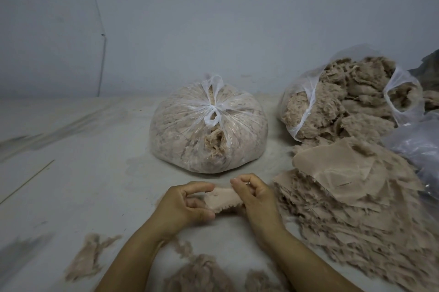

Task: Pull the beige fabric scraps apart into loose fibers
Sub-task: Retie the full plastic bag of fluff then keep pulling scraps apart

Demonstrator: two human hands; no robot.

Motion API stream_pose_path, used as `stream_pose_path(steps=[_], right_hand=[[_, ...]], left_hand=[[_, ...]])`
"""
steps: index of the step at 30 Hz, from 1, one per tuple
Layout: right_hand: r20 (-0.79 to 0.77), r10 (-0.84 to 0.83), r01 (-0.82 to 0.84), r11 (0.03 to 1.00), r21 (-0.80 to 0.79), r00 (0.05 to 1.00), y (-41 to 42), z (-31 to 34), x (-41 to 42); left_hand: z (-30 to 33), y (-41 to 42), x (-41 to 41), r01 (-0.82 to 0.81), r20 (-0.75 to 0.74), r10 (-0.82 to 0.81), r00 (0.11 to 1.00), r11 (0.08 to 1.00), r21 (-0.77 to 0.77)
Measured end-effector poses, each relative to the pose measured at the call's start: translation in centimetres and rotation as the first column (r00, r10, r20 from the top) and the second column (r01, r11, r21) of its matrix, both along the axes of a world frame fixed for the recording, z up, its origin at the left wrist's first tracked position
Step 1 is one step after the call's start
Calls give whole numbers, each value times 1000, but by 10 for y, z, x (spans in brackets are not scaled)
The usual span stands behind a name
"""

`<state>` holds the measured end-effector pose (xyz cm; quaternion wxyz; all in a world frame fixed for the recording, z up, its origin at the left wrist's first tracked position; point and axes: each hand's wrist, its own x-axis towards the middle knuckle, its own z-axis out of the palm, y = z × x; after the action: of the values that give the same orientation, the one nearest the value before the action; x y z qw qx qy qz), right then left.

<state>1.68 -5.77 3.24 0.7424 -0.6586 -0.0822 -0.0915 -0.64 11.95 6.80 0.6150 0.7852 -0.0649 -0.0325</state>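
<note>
A small beige fabric scrap (222, 199) with frayed edges is stretched between both hands, just above the floor. My left hand (184, 203) pinches its left end between thumb and fingers. My right hand (255, 196) grips its right end with curled fingers. A thick stack of beige fabric scraps (351, 199) lies to the right of my right hand. Loose beige fibers (202, 272) lie in tufts near my forearms, with another clump (89, 258) at the lower left.
A tied clear plastic bag (209, 125) full of fibers sits straight ahead. An open clear bag (346, 99) stuffed with fibers lies at the back right, beside a bluish plastic bag (418, 146). A pale wall stands behind; a thin stick (26, 182) lies left.
</note>
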Motion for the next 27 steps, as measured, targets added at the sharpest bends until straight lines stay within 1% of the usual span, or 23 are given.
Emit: stream_pose_path(steps=[1,3,4,6,7,8,9,10,11,12,13,14,15,16,17,18,19,21,22,23,25,26,27], right_hand=[[16,-19,20,998,-62,1000,0,-1,1],[56,-66,79,954,-288,996,-3,-3,3],[64,-57,79,894,-440,996,-6,-5,4],[34,21,9,719,-695,999,-9,-8,6],[10,59,-31,641,-767,998,-9,-8,6],[-2,83,-51,591,-805,997,-8,-8,5],[3,91,-50,568,-822,996,-7,-7,5],[18,85,-33,568,-822,996,-5,-7,5],[42,69,-6,585,-811,997,-4,-6,5],[56,44,17,620,-785,997,-4,-6,5],[57,23,27,678,-735,998,-4,-6,5],[43,10,21,747,-665,999,-5,-5,4],[18,13,0,808,-590,1000,-5,-4,3],[1,28,-23,843,-538,1000,-6,-4,2],[-1,49,-42,852,-521,999,-6,-3,0],[9,70,-55,848,-528,997,-6,-3,-1],[20,84,-60,840,-539,996,-5,-3,-1],[44,80,-44,841,-540,996,-4,-4,-2],[46,74,-40,858,-513,996,-3,-4,-2],[29,75,-53,888,-456,997,-3,-4,-3],[-46,116,-124,951,-284,992,-2,-2,-4],[-70,140,-152,966,-209,988,-2,-1,-5],[-74,151,-162,971,-174,986,-3,1,-6]], left_hand=[[1,5,1,-35,4,35,999,999,15],[0,17,5,-155,5,155,988,987,37],[-3,24,8,-223,-3,223,975,973,55],[-9,34,12,-308,-25,315,949,940,149],[-12,36,14,-308,-26,322,946,923,229],[-15,37,15,-289,-13,309,951,903,317],[-18,35,16,-276,17,293,956,879,389],[-20,33,16,-303,76,301,951,849,432],[-19,29,16,-369,162,332,929,818,441],[-19,25,16,-445,261,365,894,794,415],[-17,21,15,-487,350,368,862,793,366],[-16,18,15,-473,403,332,853,817,328],[-15,14,14,-393,412,252,876,867,306],[-15,10,12,-259,369,145,918,924,280],[-14,5,9,-109,286,40,957,967,231],[-15,0,8,3,207,-39,978,985,172],[-17,-4,7,47,153,-67,986,990,131],[-21,-11,7,-16,105,6,994,995,102],[-21,-13,8,-62,88,57,994,997,56],[-20,-15,8,-102,63,102,993,995,-5],[-19,-16,9,-175,0,176,984,976,-132],[-18,-16,9,-206,-35,203,978,961,-185],[-17,-16,9,-237,-69,227,971,946,-223]])
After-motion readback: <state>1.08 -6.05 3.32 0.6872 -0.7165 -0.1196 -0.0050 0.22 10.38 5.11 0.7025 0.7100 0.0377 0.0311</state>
